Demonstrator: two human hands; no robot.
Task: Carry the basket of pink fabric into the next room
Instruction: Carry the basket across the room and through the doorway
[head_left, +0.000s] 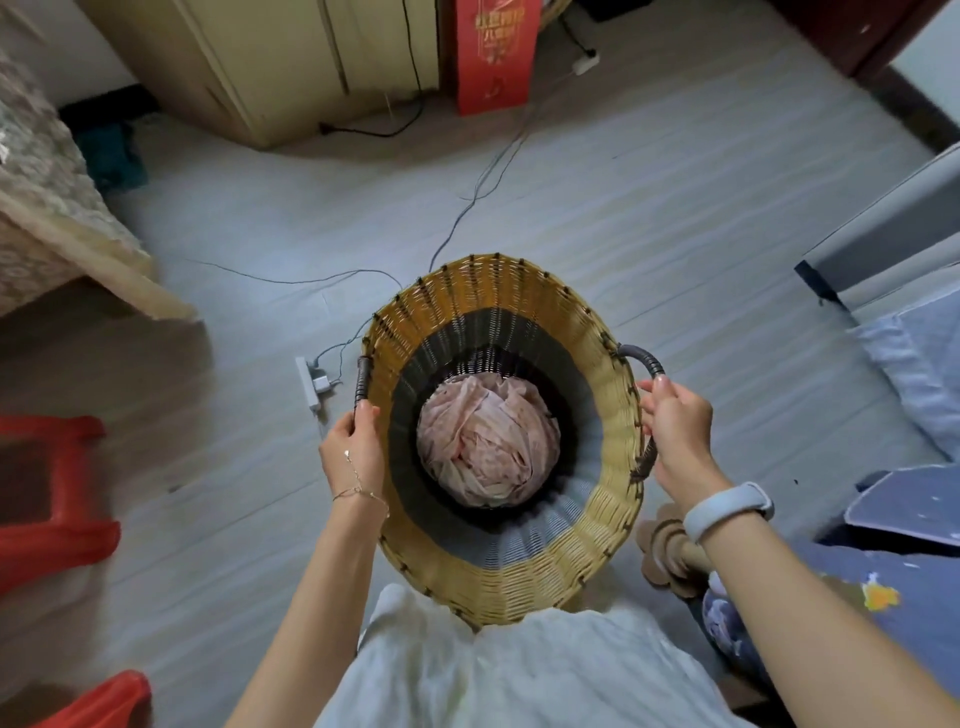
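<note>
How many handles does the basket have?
2: left handle gripped by the left hand; right handle held by the right hand.

Setting: lived-in room of a home | Evidence: bed with blue patterned bedding (914, 587) at right; pale wooden cabinet (270, 67); red plastic stool (49, 488); power strip (310, 383) and loose cables (467, 202) across grey floor (649, 208); red gift box (496, 54)

Basket (506, 587) woven tan-yellow at the rim, then a grey band, black lower down; handles (642, 358) dark grey. Fabric (488, 441) pale pink with small print. Floor (649, 208) light grey, striped. Stools (52, 499) red. Box (496, 57) red, gold lettering. Wristband (727, 512) pale grey-blue. Bedding (904, 587) dark blue. Skirt (519, 675) off-white.
</note>
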